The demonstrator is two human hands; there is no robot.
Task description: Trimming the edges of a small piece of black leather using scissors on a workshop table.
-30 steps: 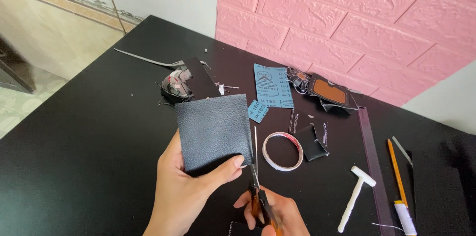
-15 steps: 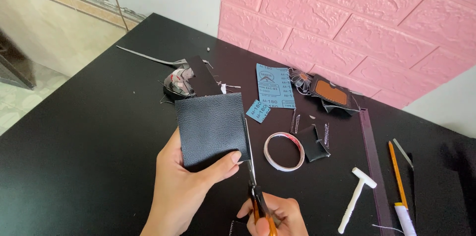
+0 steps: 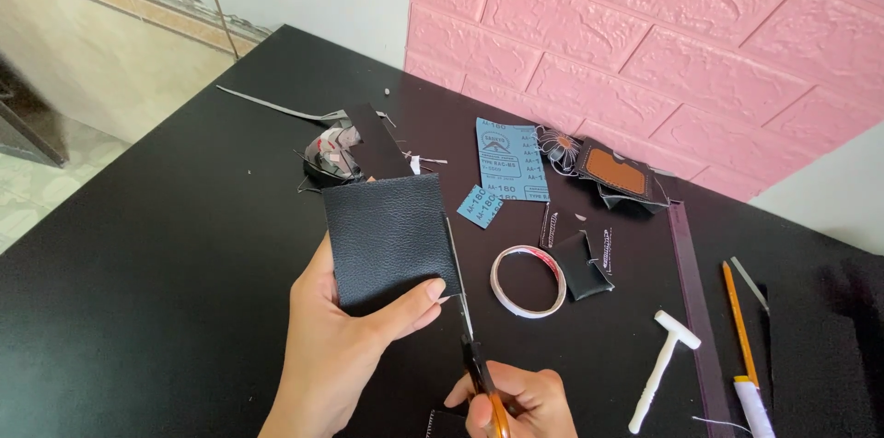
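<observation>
My left hand (image 3: 345, 346) pinches a dark rectangular piece of leather (image 3: 387, 235) by its lower edge, thumb on its front, holding it above the black table (image 3: 166, 245). My right hand (image 3: 516, 401) grips orange-handled scissors (image 3: 468, 332) at the bottom of the view. Their thin blades run up along the leather's right edge, partly closed on it.
A roll of tape (image 3: 528, 281), small black leather pieces (image 3: 587, 263), blue sandpaper sheets (image 3: 509, 160), a brown-and-black pouch (image 3: 617, 173) and a scrap pile (image 3: 336, 152) lie beyond. A white hammer-shaped tool (image 3: 663, 369), ruler (image 3: 695, 309), pencil (image 3: 738, 323) and pen (image 3: 753, 406) lie right, below the pink brick wall (image 3: 663, 42).
The scissors have advanced up the leather's right edge and their blades have closed further. My left hand still holds the piece, shifted slightly.
</observation>
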